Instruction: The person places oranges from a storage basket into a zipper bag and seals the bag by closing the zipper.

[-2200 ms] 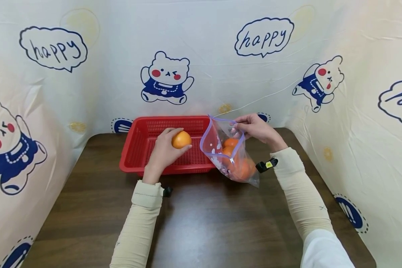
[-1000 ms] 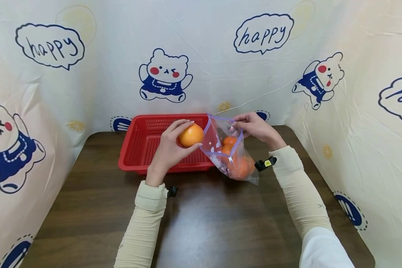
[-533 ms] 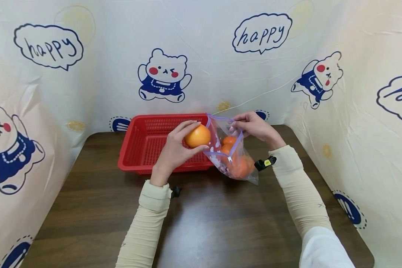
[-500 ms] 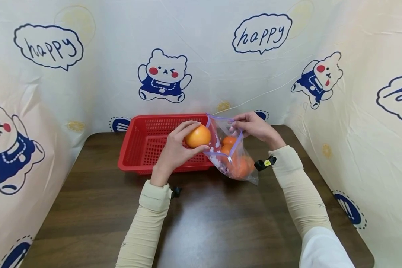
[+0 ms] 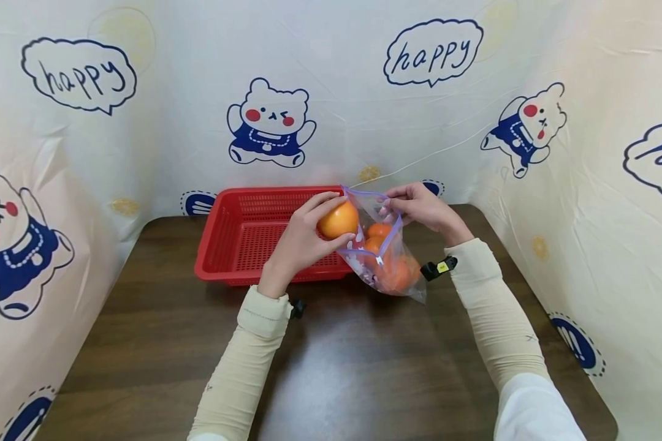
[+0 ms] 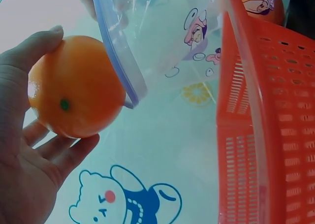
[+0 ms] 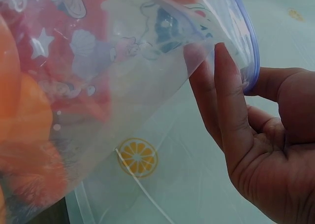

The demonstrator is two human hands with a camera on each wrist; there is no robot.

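My left hand (image 5: 304, 240) grips an orange (image 5: 338, 220) between thumb and fingers, at the left side of the mouth of a clear zip bag (image 5: 358, 269). In the left wrist view the orange (image 6: 78, 88) touches or nearly touches the bag's purple zip edge (image 6: 115, 51). My right hand (image 5: 422, 209) pinches the far right rim of the bag, and its mouth gapes wide. Several oranges (image 5: 399, 275) lie inside the bag. In the right wrist view, thumb and fingers of the right hand (image 7: 251, 130) hold the purple rim, with some fingertips behind the clear plastic.
A red perforated basket (image 5: 212, 245) stands at the back of the brown wooden table (image 5: 331, 367), left of the bag and partly behind it. No fruit shows in its visible part. A patterned white curtain (image 5: 342, 92) surrounds the table at the back and sides.
My left hand has carried the orange rightward from above the basket to the mouth of the bag. The right hand keeps its hold on the rim, nearly still.
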